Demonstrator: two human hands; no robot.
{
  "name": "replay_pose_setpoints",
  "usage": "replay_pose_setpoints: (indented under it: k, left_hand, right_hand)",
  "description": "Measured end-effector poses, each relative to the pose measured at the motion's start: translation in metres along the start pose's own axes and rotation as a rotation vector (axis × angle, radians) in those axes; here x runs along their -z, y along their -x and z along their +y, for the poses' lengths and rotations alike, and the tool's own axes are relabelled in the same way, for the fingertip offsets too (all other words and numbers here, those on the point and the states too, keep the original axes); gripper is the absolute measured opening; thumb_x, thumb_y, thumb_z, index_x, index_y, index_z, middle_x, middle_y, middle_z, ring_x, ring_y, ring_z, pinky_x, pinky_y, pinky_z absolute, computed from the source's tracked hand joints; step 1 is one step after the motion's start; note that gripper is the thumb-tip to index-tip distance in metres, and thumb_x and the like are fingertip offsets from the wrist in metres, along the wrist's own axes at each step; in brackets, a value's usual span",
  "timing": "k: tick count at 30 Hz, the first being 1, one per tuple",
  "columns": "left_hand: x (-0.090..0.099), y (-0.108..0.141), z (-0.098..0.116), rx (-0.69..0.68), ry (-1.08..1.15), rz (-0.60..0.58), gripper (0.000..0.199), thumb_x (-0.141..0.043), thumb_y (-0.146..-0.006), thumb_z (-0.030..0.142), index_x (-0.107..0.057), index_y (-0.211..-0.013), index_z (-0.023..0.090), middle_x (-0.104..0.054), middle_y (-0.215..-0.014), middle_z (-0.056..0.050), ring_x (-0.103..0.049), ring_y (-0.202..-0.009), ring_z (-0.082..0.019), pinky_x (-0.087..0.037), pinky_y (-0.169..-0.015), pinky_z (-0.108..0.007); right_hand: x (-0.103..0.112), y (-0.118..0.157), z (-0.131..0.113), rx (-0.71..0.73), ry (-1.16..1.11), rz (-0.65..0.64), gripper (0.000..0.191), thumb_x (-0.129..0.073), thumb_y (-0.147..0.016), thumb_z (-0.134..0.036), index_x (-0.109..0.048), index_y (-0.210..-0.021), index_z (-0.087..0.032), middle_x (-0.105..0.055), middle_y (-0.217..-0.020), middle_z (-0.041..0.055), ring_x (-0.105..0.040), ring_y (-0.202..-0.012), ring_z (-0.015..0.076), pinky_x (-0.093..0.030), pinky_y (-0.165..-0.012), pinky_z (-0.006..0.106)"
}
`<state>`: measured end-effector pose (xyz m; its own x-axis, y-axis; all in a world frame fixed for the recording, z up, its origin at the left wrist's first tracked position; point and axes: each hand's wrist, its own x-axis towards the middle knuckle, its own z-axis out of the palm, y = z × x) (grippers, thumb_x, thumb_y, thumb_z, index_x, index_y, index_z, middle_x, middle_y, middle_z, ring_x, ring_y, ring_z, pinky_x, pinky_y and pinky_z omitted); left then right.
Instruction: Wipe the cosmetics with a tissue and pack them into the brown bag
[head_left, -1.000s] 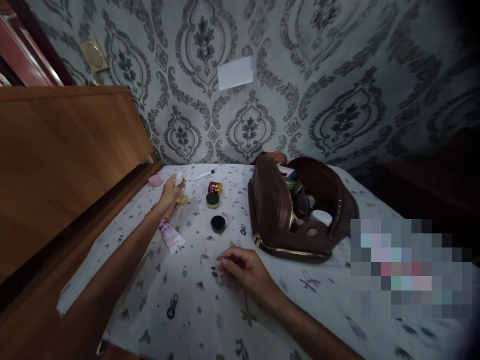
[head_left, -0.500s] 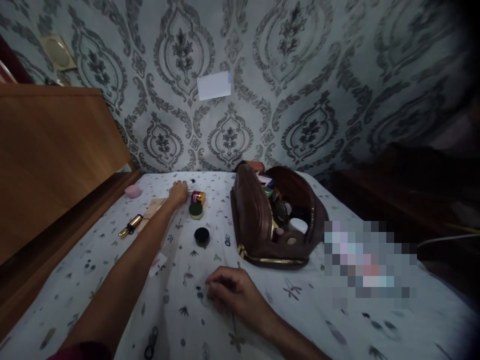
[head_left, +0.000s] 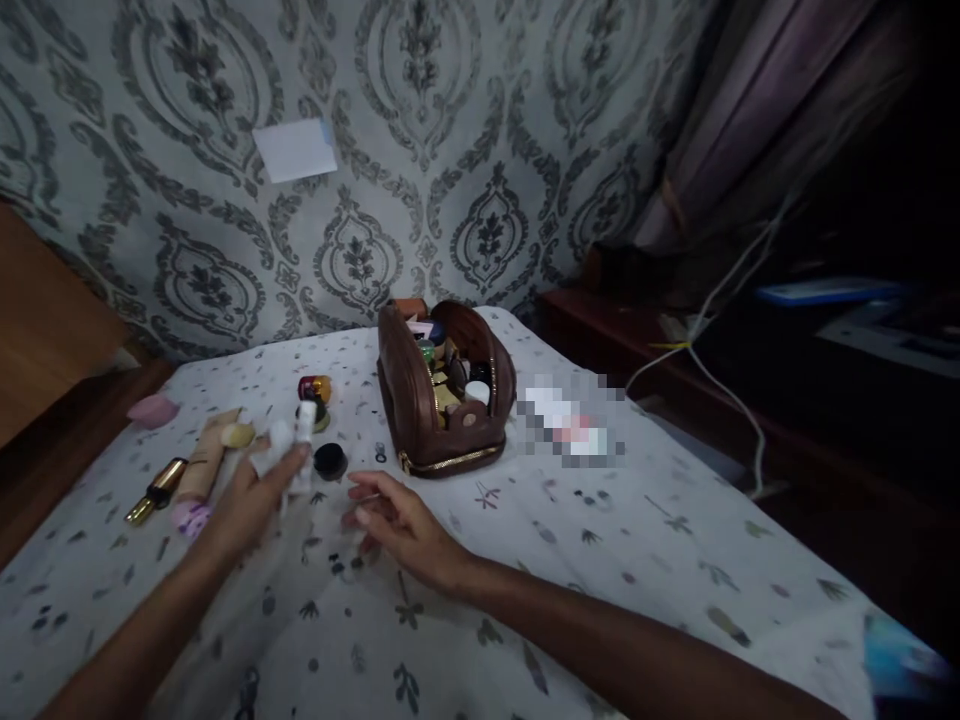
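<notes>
My left hand (head_left: 244,510) is closed around a small white tube (head_left: 304,428), blurred by motion; a whitish rounded thing (head_left: 280,437) shows beside it, and I cannot tell if it is held too. Just right of that hand sits a black-lidded jar (head_left: 329,460). My right hand (head_left: 409,540) is over the sheet with fingers apart and holds nothing. Beyond it stands an unzipped brown toiletry bag (head_left: 450,435) filled with cosmetics, among them a white-lidded jar (head_left: 477,392). A green-lidded jar (head_left: 322,416) is partly hidden behind the tube.
Left of the hands lie a beige tube (head_left: 201,465), a gold-and-black bottle (head_left: 156,490), a purple item (head_left: 190,517), a yellowish round piece (head_left: 238,434) and a pink cup-like item (head_left: 153,410). A red-and-gold jar (head_left: 314,387) lies farther back. White cables (head_left: 731,400) hang at right.
My left hand has drawn back from the far side with a white tube in it. The view has swung right. My right hand's fingers are more spread.
</notes>
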<state>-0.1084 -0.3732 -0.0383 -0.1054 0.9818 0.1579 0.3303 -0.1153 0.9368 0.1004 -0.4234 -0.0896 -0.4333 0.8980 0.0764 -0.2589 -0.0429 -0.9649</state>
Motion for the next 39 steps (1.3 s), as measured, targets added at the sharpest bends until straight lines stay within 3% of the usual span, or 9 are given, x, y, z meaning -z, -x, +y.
replay_pose_setpoints:
  k: [3, 7, 13, 16, 19, 24, 26, 29, 39]
  left_hand:
    - [-0.030, 0.051, 0.004, -0.052, -0.057, -0.200, 0.028, -0.065, -0.082, 0.053, -0.064, -0.092, 0.026, -0.069, -0.084, -0.003, -0.065, -0.081, -0.028, -0.055, -0.072, -0.038]
    - [-0.054, 0.066, 0.000, -0.169, -0.091, -0.191, 0.023, -0.055, -0.091, 0.045, -0.057, -0.103, 0.025, -0.065, -0.089, -0.003, -0.064, -0.085, -0.023, -0.053, -0.079, -0.034]
    - [-0.049, 0.062, -0.018, -0.217, -0.146, -0.164, 0.067, -0.066, -0.084, 0.041, -0.032, -0.139, 0.024, -0.058, -0.124, -0.010, -0.058, -0.112, -0.025, -0.047, -0.096, -0.035]
    - [-0.045, 0.065, -0.021, -0.183, -0.140, -0.156, 0.079, -0.073, -0.078, 0.040, -0.029, -0.141, 0.023, -0.059, -0.119, -0.009, -0.061, -0.106, -0.026, -0.050, -0.090, -0.036]
    - [-0.040, 0.065, -0.019, -0.189, -0.103, -0.126, 0.086, -0.077, -0.073, 0.038, -0.029, -0.143, 0.025, -0.059, -0.116, -0.008, -0.062, -0.094, -0.024, -0.051, -0.082, -0.034]
    - [-0.027, 0.058, -0.008, -0.236, -0.115, -0.062, 0.035, -0.073, -0.078, 0.037, -0.059, -0.106, 0.023, -0.060, -0.087, -0.001, -0.056, -0.070, -0.016, -0.048, -0.067, -0.027]
    - [-0.021, 0.054, -0.004, -0.201, -0.104, -0.029, 0.024, -0.069, -0.081, 0.042, -0.060, -0.076, 0.021, -0.054, -0.066, 0.002, -0.049, -0.058, -0.013, -0.042, -0.057, -0.026]
    - [-0.015, 0.047, -0.003, -0.090, -0.031, -0.010, 0.049, -0.064, -0.084, 0.052, -0.049, -0.050, 0.020, -0.046, -0.048, 0.002, -0.043, -0.047, -0.012, -0.036, -0.048, -0.026]
    - [-0.024, 0.037, -0.001, 0.424, 0.489, -0.177, 0.044, -0.072, -0.067, 0.055, -0.047, -0.057, 0.020, -0.042, -0.044, 0.006, -0.030, -0.033, -0.005, -0.020, -0.032, -0.019]
  right_hand:
    - [-0.001, 0.001, 0.002, 0.042, -0.058, -0.029, 0.069, -0.062, -0.085, -0.065, -0.046, -0.141, -0.027, -0.056, -0.120, 0.0082, -0.063, -0.093, 0.0170, -0.058, -0.073, 0.029]
    - [0.003, 0.003, 0.006, 0.041, -0.040, -0.067, 0.076, -0.062, -0.084, -0.064, -0.041, -0.148, -0.027, -0.060, -0.118, 0.0074, -0.060, -0.087, 0.0167, -0.058, -0.073, 0.030]
    - [0.008, 0.004, 0.007, -0.001, 0.094, -0.115, 0.076, -0.071, -0.082, -0.038, -0.040, -0.150, -0.025, -0.058, -0.129, 0.0082, -0.059, -0.102, 0.0200, -0.053, -0.079, 0.028]
    - [0.005, 0.003, 0.006, 0.030, 0.082, -0.166, 0.079, -0.075, -0.077, -0.030, -0.041, -0.149, -0.023, -0.056, -0.135, 0.0073, -0.055, -0.117, 0.0218, -0.047, -0.097, 0.032]
    - [0.003, 0.003, 0.005, 0.045, 0.118, -0.191, 0.075, -0.074, -0.077, -0.028, -0.045, -0.145, -0.021, -0.058, -0.128, 0.0061, -0.055, -0.111, 0.0202, -0.045, -0.095, 0.031]
    - [0.005, 0.006, 0.000, 0.019, 0.324, -0.231, 0.050, -0.061, -0.090, -0.040, -0.054, -0.135, -0.019, -0.055, -0.085, -0.0001, -0.047, -0.074, 0.0141, -0.042, -0.069, 0.027]
    - [0.005, 0.008, -0.002, 0.027, 0.361, -0.258, 0.045, -0.060, -0.091, -0.040, -0.056, -0.132, -0.020, -0.055, -0.085, 0.0000, -0.047, -0.074, 0.0140, -0.041, -0.068, 0.028]
    - [0.004, 0.011, -0.005, 0.000, 0.395, -0.287, 0.043, -0.057, -0.094, -0.037, -0.049, -0.134, -0.023, -0.055, -0.084, -0.0005, -0.048, -0.072, 0.0135, -0.040, -0.063, 0.026]
    - [0.005, 0.012, -0.006, -0.056, 0.316, -0.338, 0.027, -0.048, -0.099, -0.043, -0.048, -0.114, -0.021, -0.063, -0.090, 0.0029, -0.055, -0.069, 0.0113, -0.045, -0.059, 0.023]
